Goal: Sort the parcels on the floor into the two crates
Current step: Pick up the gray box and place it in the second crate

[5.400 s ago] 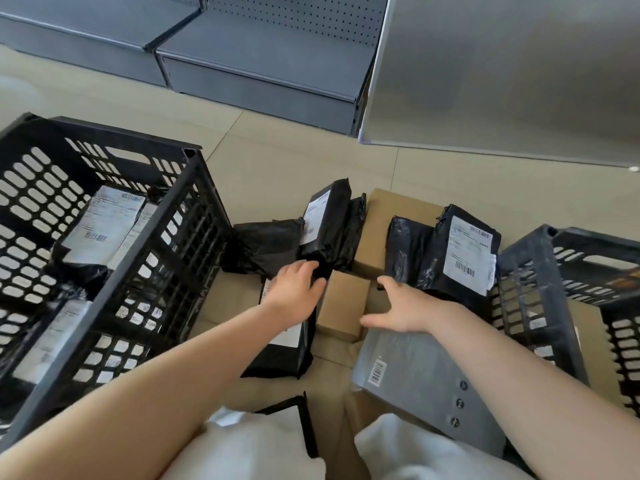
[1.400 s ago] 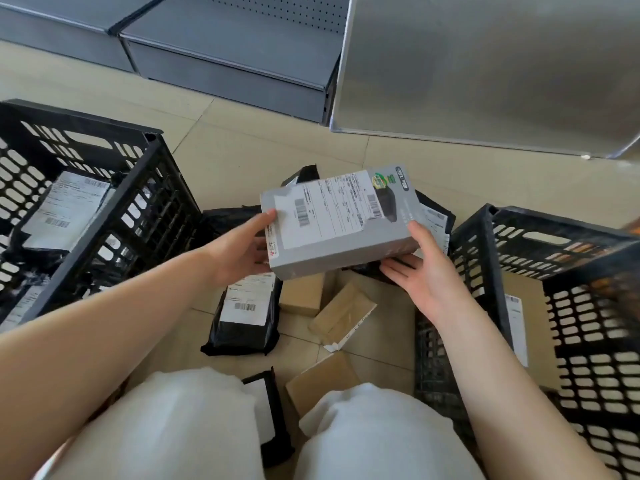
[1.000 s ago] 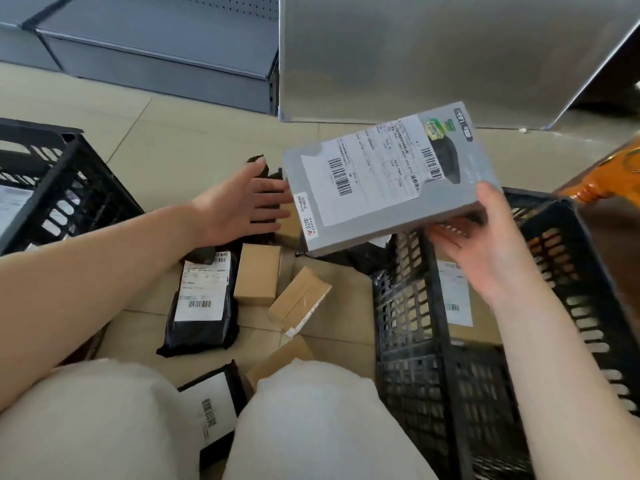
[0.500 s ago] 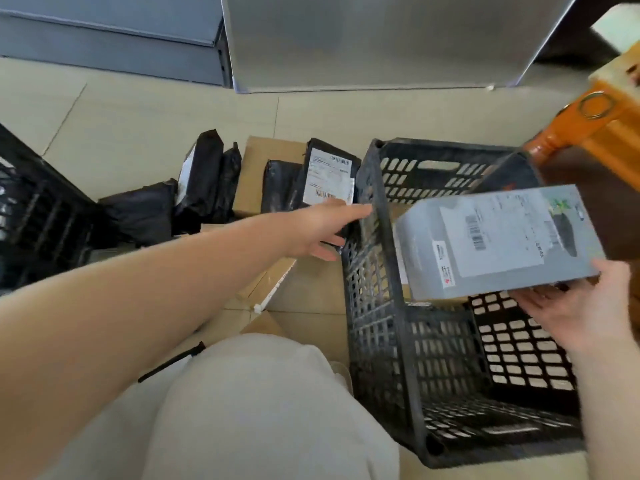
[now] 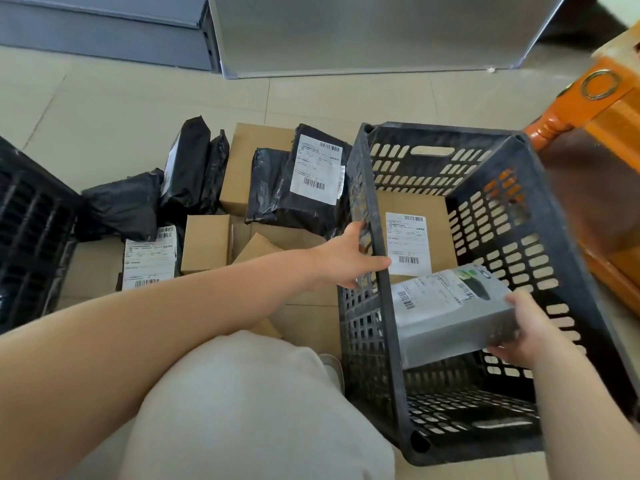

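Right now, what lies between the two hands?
In the head view, the crate's near side wall stands between them: the left hand grips its rim, the right hand holds the grey box inside.

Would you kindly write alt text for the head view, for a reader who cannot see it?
A person's right hand lowers a grey box into a black crate that already holds a labelled cardboard box, while the left hand grips the crate's rim. Black mailer bags and small cardboard boxes lie on the tiled floor beside it.
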### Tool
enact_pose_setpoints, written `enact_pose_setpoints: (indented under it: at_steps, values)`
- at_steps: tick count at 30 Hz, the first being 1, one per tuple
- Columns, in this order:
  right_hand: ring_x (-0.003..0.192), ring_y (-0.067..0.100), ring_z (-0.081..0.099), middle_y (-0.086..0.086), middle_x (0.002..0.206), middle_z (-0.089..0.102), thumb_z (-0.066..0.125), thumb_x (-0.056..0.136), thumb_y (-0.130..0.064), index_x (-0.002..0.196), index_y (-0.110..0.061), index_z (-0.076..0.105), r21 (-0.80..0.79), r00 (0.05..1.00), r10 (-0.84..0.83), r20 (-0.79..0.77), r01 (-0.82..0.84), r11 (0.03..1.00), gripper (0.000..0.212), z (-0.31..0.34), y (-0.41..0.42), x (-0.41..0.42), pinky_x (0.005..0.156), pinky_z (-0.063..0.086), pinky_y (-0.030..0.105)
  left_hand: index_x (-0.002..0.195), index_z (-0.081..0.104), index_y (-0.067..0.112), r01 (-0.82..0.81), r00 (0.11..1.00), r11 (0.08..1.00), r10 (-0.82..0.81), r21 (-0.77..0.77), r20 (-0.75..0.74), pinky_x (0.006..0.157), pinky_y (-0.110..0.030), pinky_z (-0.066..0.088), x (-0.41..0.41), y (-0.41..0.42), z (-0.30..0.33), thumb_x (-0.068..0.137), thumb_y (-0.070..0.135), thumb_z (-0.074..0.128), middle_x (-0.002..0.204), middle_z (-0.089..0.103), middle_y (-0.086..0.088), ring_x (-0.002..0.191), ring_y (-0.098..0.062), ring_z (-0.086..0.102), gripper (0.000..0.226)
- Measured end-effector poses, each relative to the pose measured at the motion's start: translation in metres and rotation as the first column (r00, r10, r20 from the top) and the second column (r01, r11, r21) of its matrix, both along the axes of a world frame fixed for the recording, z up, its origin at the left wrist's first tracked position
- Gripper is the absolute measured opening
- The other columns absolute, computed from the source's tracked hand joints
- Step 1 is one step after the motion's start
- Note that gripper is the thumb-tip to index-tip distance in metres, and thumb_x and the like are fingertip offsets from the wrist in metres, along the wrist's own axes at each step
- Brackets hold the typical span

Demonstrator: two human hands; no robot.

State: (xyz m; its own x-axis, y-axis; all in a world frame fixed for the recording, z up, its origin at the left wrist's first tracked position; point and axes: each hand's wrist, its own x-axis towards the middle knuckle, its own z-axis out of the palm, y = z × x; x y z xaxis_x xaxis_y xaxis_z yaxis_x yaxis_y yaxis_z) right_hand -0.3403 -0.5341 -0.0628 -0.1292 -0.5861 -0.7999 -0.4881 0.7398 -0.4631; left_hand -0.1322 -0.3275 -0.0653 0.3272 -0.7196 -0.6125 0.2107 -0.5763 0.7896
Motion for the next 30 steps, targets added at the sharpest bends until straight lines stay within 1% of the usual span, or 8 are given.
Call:
enact_pose_setpoints:
  at_steps: [8,12,16,19,21,24,28,30]
  values:
    - [0.116,0.038,0.058,0.018,0.117,0.058,0.062,0.087,-0.041,0.127,-0.019,0.045,0.097,0.994,-0.099,-0.038,0.102,0.990,0.049,-0.031,-0.003,-0.020,0.101,0.048,0.056,0.154,0.007,0.032,0.013,0.999,1.000,-0.014,-0.024,-0.052,0.089,-0.040,0.059,0.002,-0.002,0.000,0.094,0.027,0.066,0.133,0.054,-0.004,0.116,-0.021,0.060,0.084]
    - [0.113,0.040,0.057,0.022,0.114,0.058,0.052,0.096,-0.031,0.130,-0.017,0.046,0.154,0.951,-0.307,0.017,0.301,0.941,0.037,-0.052,0.005,-0.025,0.085,0.050,0.064,0.154,0.006,0.031,0.030,0.999,0.999,-0.030,-0.017,-0.041,0.089,-0.040,0.059,0.005,-0.002,-0.001,0.093,0.029,0.067,0.132,0.055,-0.003,0.113,-0.018,0.062,0.086]
    - [0.129,0.041,0.051,0.020,0.138,0.051,0.047,0.102,-0.019,0.146,-0.022,0.042,0.131,0.927,-0.364,0.097,0.350,0.927,0.045,-0.070,0.025,-0.018,0.104,0.043,0.065,0.154,0.005,0.031,0.030,0.998,0.999,-0.031,-0.020,-0.049,0.088,-0.040,0.059,0.007,-0.002,-0.001,0.093,0.028,0.066,0.126,0.054,0.000,0.113,-0.019,0.062,0.086]
    - [0.132,0.042,0.047,0.027,0.129,0.052,0.051,0.100,-0.019,0.148,-0.023,0.037,0.154,0.939,-0.335,0.083,0.320,0.935,0.050,-0.076,0.034,-0.009,0.106,0.039,0.067,0.154,0.005,0.031,0.037,0.998,0.999,-0.039,-0.023,-0.050,0.088,-0.040,0.059,0.007,-0.001,-0.002,0.094,0.028,0.066,0.125,0.055,0.000,0.112,-0.019,0.063,0.085]
    - [0.133,0.044,0.046,0.023,0.136,0.050,0.054,0.096,-0.018,0.145,-0.021,0.037,0.169,0.945,-0.322,0.054,0.309,0.936,0.052,-0.090,0.034,-0.006,0.106,0.038,0.069,0.153,0.007,0.031,0.050,0.998,0.998,-0.051,-0.023,-0.038,0.087,-0.040,0.059,0.008,-0.001,-0.002,0.094,0.028,0.066,0.128,0.057,-0.002,0.110,-0.018,0.064,0.084]
    - [0.127,0.039,0.053,0.014,0.137,0.055,0.053,0.093,-0.022,0.137,-0.015,0.047,0.165,0.972,-0.232,0.031,0.224,0.961,0.045,-0.125,0.026,-0.006,0.108,0.041,0.060,0.152,0.009,0.029,0.078,0.997,0.997,-0.078,-0.017,-0.012,0.087,-0.039,0.060,0.011,-0.002,-0.002,0.093,0.029,0.067,0.126,0.060,-0.003,0.107,-0.017,0.066,0.082]
    - [0.105,0.034,0.062,0.010,0.119,0.064,0.048,0.099,-0.019,0.124,-0.013,0.056,0.139,0.968,-0.247,0.036,0.240,0.961,0.027,-0.126,0.040,0.004,0.102,0.050,0.048,0.150,0.011,0.030,0.090,0.996,0.996,-0.090,-0.014,-0.011,0.084,-0.037,0.061,0.014,-0.003,-0.002,0.092,0.030,0.068,0.124,0.062,-0.005,0.106,-0.018,0.067,0.081]
    - [0.106,0.035,0.063,0.012,0.128,0.064,0.044,0.101,-0.016,0.121,-0.010,0.058,0.102,0.972,-0.229,0.045,0.223,0.969,0.025,-0.125,0.044,0.005,0.100,0.051,0.045,0.149,0.012,0.030,0.094,0.996,0.995,-0.094,-0.014,-0.007,0.082,-0.036,0.061,0.013,-0.002,-0.003,0.092,0.030,0.068,0.123,0.062,-0.005,0.106,-0.019,0.068,0.081]
